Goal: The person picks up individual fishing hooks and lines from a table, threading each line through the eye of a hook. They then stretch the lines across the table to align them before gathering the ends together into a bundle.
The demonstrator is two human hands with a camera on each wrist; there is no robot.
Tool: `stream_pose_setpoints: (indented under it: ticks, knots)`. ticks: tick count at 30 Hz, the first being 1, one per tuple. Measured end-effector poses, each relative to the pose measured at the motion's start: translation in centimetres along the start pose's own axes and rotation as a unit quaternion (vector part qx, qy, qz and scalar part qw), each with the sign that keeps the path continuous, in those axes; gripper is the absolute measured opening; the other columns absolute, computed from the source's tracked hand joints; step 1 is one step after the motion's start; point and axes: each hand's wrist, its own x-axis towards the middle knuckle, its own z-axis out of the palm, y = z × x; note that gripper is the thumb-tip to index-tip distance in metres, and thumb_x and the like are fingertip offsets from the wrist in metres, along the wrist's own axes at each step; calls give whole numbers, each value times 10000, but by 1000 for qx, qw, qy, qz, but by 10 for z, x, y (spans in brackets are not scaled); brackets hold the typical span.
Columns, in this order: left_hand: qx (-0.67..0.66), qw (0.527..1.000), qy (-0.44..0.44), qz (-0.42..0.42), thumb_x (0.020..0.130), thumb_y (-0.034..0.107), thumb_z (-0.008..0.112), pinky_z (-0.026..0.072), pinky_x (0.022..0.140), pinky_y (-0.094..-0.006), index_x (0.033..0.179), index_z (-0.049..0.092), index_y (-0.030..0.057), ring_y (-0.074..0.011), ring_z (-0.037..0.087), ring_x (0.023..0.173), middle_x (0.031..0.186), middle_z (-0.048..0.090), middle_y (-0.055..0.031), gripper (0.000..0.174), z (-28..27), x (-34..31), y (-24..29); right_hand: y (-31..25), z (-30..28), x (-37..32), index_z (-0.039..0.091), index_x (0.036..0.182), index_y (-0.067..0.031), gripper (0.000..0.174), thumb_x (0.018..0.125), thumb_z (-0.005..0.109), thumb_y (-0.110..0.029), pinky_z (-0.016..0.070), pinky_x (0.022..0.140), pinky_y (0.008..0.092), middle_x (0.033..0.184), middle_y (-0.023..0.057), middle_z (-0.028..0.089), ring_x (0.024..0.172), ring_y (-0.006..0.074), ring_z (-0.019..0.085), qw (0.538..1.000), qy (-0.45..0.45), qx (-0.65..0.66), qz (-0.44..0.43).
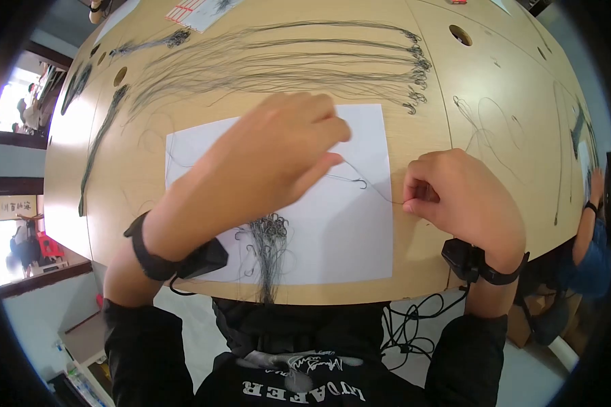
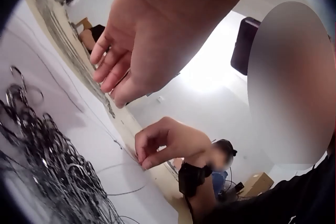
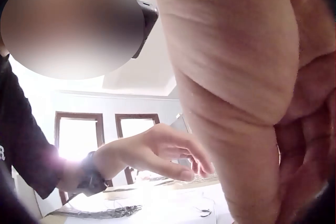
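Note:
My right hand (image 1: 465,193) pinches a thin fishing line (image 1: 380,195) between thumb and forefinger, just off the right edge of the white paper (image 1: 349,251). The line runs up left towards my left hand (image 1: 278,149), which hovers over the paper, covering part of it. Its fingers are loosely bent, and the thumb stands apart from them in the right wrist view. A single fish hook (image 1: 363,184) lies on the paper between the hands. Nearer my body rests a bundle of snelled fish hooks (image 1: 268,234), also large in the left wrist view, its lines trailing over the table edge.
Rows of hooks on long lines (image 1: 332,74) stretch across the back of the wooden table (image 1: 414,251). More line bundles (image 1: 98,156) lie at the left. Loose line (image 1: 482,129) curls at the right, near a round table hole (image 1: 460,35). Another person (image 1: 590,230) sits at far right.

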Motion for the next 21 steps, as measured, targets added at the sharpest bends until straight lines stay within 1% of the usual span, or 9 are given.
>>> stream_pose_setpoints:
  ticks: [4,7,10,13,16,19,20,21]
  knots:
    - [-14,999,-45,15,892,141,721,480,847,-420,1030,671,39,-331,596,973,1010,617,-108,179,20,16,10,5,0,-1,650,810,-19,94,814,723,-78,510,722,444,796,169,661,804,368,660,999,-6,-18,-42]
    - [-49,998,-40,24,910,170,717,477,847,-422,1021,672,34,-337,588,965,1010,611,-104,181,30,22,18,6,-2,-2,632,828,-12,106,842,705,-88,501,735,457,798,177,648,826,382,651,998,-9,-20,-66]
    - [-123,992,-20,17,930,189,709,474,849,-423,1002,674,33,-337,583,987,1013,608,-115,176,39,23,19,16,-4,2,636,856,-4,121,852,720,-91,512,702,421,797,163,653,758,342,652,993,41,26,-103]
    - [-133,989,-60,0,943,198,706,483,828,-398,986,669,25,-327,600,931,989,613,-130,181,36,27,20,11,-21,5,651,896,-6,112,886,732,-82,516,655,342,780,110,661,686,227,647,987,31,139,-77]
    - [-225,965,-120,-66,971,187,690,499,779,-359,970,660,6,-245,627,845,917,629,-100,183,17,31,18,24,-20,13,665,932,-3,98,915,735,-70,508,638,267,767,52,658,669,118,618,960,72,258,-80]
    - [-269,960,-47,-63,1006,176,659,506,708,-296,976,651,10,-140,613,786,847,628,-31,170,1,20,-7,40,-20,27,669,933,4,88,936,722,-66,508,645,249,757,24,649,691,83,608,937,148,302,-96]
    - [-323,940,-48,-101,1029,169,633,503,680,-247,981,647,34,-74,586,795,833,604,21,144,-9,13,-18,45,-19,31,667,933,10,92,936,718,-66,510,649,250,764,28,655,689,88,606,936,172,294,-86]
    - [-348,922,-40,-165,1037,189,626,489,660,-216,976,639,63,-62,567,760,837,597,29,141,-22,5,-23,48,-19,36,666,932,15,95,937,715,-66,512,652,252,770,32,661,686,92,605,935,197,285,-78]
